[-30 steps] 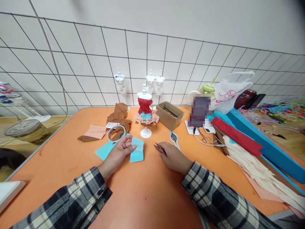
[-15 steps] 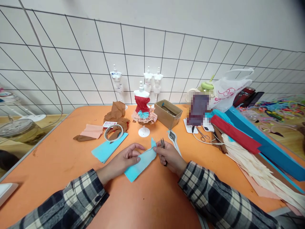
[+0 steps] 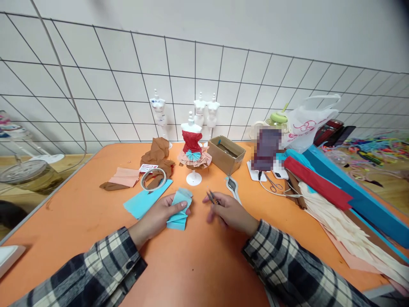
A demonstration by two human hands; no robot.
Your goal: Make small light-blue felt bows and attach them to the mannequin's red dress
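A white wall with a grid of dark lines (image 3: 180, 55) stands behind an orange tabletop (image 3: 198, 264). Clock directions are read from the folded light-blue crepe-paper piece (image 3: 179, 221), which is at the near middle of the tabletop, in the left hand (image 3: 158, 215). That hand's grip is narrow, thumb pressed on top of the paper. At three o'clock the right hand (image 3: 234, 215), partly blurred, holds small dark pointed snips (image 3: 211, 197), tips toward the paper but apart from it.

At twelve o'clock a white dress form in a red bodice and ruffled pink skirt (image 3: 191, 140) stands upright, a light-blue bow at its waist. Three bare-topped white dress forms (image 3: 158, 106) stand behind it. An open brown cardboard box (image 3: 234, 163) sits between one and two o'clock.

A flat light-blue paper strip (image 3: 142, 204) lies at nine, a pale tape ring (image 3: 142, 179) between ten and eleven, pink paper (image 3: 126, 176) at ten and crumpled brown paper (image 3: 159, 149) at eleven. A white plastic bag (image 3: 305, 132) is at two; a long red strip (image 3: 316, 183) and cream strips (image 3: 338, 228) lie around three.
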